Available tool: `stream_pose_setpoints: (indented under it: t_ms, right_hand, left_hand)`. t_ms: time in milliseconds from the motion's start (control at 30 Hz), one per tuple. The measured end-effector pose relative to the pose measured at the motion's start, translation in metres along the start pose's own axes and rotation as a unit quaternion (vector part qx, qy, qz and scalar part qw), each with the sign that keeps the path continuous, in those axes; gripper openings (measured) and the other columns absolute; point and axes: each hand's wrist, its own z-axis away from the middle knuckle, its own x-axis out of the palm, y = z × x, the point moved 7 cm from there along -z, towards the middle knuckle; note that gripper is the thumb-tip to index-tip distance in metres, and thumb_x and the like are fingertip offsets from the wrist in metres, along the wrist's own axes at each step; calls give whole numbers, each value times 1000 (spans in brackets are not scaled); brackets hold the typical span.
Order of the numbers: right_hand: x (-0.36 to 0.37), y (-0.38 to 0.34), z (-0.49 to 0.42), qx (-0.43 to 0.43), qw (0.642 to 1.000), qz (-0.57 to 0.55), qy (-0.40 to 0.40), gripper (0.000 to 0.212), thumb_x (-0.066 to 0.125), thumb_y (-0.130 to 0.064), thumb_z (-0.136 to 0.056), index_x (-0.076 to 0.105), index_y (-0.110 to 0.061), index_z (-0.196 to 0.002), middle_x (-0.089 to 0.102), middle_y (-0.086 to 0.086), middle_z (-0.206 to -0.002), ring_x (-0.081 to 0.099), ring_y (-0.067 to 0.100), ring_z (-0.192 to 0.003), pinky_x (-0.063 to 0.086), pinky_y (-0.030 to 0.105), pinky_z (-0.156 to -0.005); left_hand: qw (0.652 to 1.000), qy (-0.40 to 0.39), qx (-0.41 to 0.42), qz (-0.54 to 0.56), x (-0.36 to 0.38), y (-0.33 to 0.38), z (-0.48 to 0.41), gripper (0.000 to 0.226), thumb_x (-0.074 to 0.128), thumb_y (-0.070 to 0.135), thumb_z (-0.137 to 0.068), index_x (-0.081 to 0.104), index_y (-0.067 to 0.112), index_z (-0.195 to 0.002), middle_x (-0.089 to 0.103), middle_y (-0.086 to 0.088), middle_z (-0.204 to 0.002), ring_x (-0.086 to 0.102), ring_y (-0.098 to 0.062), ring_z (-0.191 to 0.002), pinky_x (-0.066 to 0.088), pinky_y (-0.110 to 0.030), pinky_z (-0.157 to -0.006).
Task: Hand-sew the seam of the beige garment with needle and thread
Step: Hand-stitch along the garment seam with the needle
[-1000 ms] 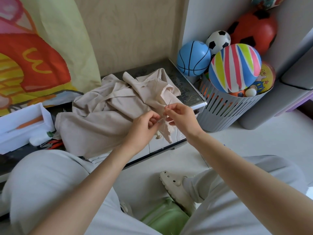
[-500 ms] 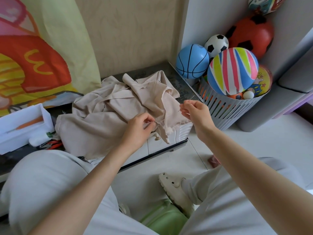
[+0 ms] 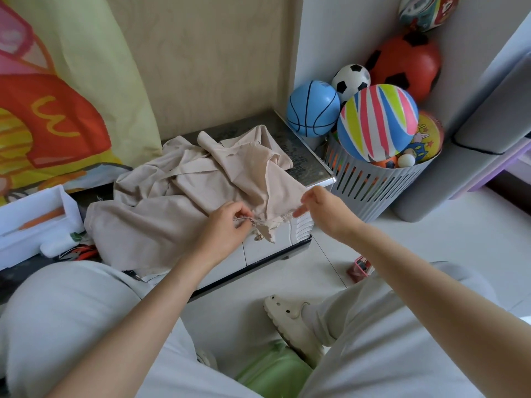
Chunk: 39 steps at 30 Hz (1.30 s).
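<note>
Left hand (image 3: 227, 228) pinches the lower edge of the crumpled beige fabric garment (image 3: 172, 214) between thumb and curled fingers, right at the seam, where the cloth bunches. Right hand (image 3: 323, 206) hovers just beside the frayed right corner of the same cloth, with its fingers pointing toward the left hand. I cannot tell whether it grasps anything, because its fingertips are seen from behind and are a little blurred. The needle and the thread are too fine to make out with certainty. A small round object hangs below the seam, and I cannot identify it.

The garment lies in a heap on the low grey worktop with a dark speckled top (image 3: 306, 160), and its front edge hangs over the pale drawers. At the left a white rectangular box (image 3: 64, 209) stands on the worktop, cut off by the frame edge, with an orange tool inside.

To the right a grey slotted plastic basket (image 3: 373, 191) stands on the floor. It holds a striped multicolour ball (image 3: 377, 122), and more balls are piled behind it, partly hidden. Both knees in light grey trousers fill the bottom of the view, and a cream clog shoe (image 3: 288, 318) shows between them.
</note>
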Motion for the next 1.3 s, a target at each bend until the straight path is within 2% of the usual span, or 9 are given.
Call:
stream_pose_setpoints:
  t_ms: [133, 467, 633, 733, 800, 867, 967, 1100, 1300]
  right_hand:
    - [5, 8, 11, 10, 987, 140, -76, 28, 29, -15, -101, 50, -7, -117, 68, -3, -84, 61, 17, -85, 47, 27, -74]
    - [-52, -44, 27, -42, 989, -128, 62, 17, 38, -22, -101, 53, -14, -104, 47, -5, -69, 39, 7, -54, 32, 16, -47]
    - [-69, -76, 34, -90, 970, -206, 91, 14, 41, -24, -101, 53, -19, -95, 44, -7, -67, 38, 4, -55, 30, 17, -52]
    - [-73, -89, 39, -105, 962, -231, 100, 15, 41, -24, -101, 51, -23, -90, 43, -7, -66, 36, 4, -52, 30, 16, -48]
    - [-79, -95, 44, -113, 958, -236, 120, 15, 40, -23, -101, 51, -23, -91, 43, -7, -66, 37, 4, -52, 30, 15, -48]
    - [-87, -97, 49, -118, 952, -244, 145, 14, 39, -23, -101, 50, -22, -93, 42, -7, -65, 37, 3, -51, 31, 14, -46]
    - [-97, -96, 57, -115, 939, -275, 172, 13, 40, -24, -101, 49, -19, -93, 41, -7, -65, 36, 2, -45, 29, 12, -41]
    - [-100, -89, 61, -104, 931, -289, 198, 13, 39, -23, -102, 48, -19, -93, 40, -7, -65, 34, 2, -45, 28, 12, -39]
    - [-66, -79, 55, -50, 962, -237, 127, 18, 40, -21, -101, 52, -14, -90, 42, -3, -64, 36, 7, -52, 33, 19, -50]
  left_hand:
    - [1000, -6, 5, -8, 1, 1, 2, 16, 63, 4, -81, 62, 19, -79, 62, 2, -89, 55, -10, -81, 35, -5, -67]
    - [993, -89, -26, -76, 11, -6, 7, 14, 64, 10, -84, 63, 20, -93, 55, 0, -98, 60, -19, -96, 43, -24, -85]
    - [982, -153, 28, -107, 20, 34, 16, 62, 54, 40, -70, 52, 27, -131, 42, 9, -102, 41, -12, -104, 28, -17, -89]
    - [986, -154, 55, -46, 27, 52, 20, 34, 56, 39, -78, 67, 28, -109, 50, 17, -101, 48, -13, -100, 38, -27, -94]
    - [989, -131, 64, 6, 22, 60, 22, 12, 59, 24, -90, 71, 25, -91, 56, 19, -88, 55, -7, -86, 44, -21, -82]
    - [993, -106, 42, 35, 14, 58, 24, 17, 55, 14, -94, 72, 15, -91, 60, 16, -81, 55, 3, -70, 41, -9, -66]
    - [996, -67, 9, 55, -3, 40, 28, 17, 56, 12, -94, 72, 17, -90, 67, 14, -84, 56, 11, -71, 39, -7, -69]
    - [995, -43, -9, 85, -20, 28, 33, 28, 56, 8, -93, 67, 30, -79, 67, 10, -78, 56, 7, -63, 46, -24, -74]
    - [988, 2, 42, 147, -49, 64, 40, 28, 54, 7, -94, 68, 29, -84, 67, 11, -72, 58, 1, -65, 43, -10, -64]
